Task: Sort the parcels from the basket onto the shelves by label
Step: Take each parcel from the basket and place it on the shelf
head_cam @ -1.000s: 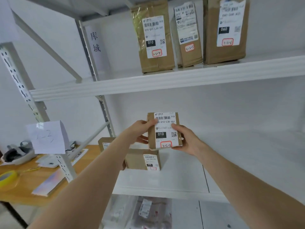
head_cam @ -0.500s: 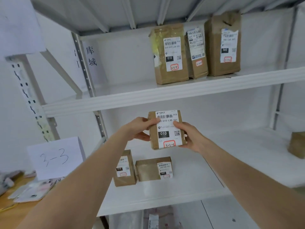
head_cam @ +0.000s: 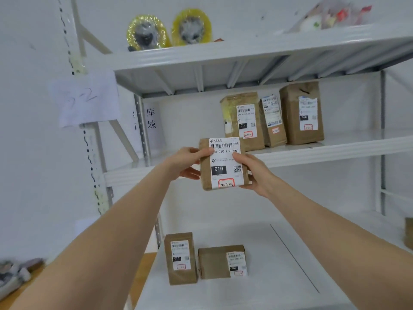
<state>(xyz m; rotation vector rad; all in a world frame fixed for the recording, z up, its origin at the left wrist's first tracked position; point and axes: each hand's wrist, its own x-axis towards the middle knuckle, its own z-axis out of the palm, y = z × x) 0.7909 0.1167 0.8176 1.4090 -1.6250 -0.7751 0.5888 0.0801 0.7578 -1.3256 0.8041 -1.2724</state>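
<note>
Small brown paper-wrapped parcel with white label (head_cam: 223, 163) now sits higher against the rack than a second ago, level with the white metal middle shelf (head_cam: 335, 151) (the view has tilted up too). Left hand (head_cam: 186, 162) and right hand (head_cam: 256, 173) hold it, fingers (head_cam: 191, 175) clamped on its sides. Label reads 3-2-3 and the handwritten paper sign (head_cam: 85, 98) seems to read 3-2, so this is probably its shelf.

Two rolls of yellowish clear tape stand on edge side by side near the left end of the top shelf (head_cam: 245, 55), the left roll (head_cam: 146, 33) just beside the right roll (head_cam: 191, 30). Toward the right end lies a clear plastic bag (head_cam: 330, 17) with blurred red and white contents. A paper sign (head_cam: 86, 99) marked "3-2" hangs on the front upright (head_cam: 98, 153). A white sheet (head_cam: 151, 118) with two printed characters hangs behind it. At lower left, blurred grey objects (head_cam: 13, 274) lie on a wooden table (head_cam: 146, 265).
</note>
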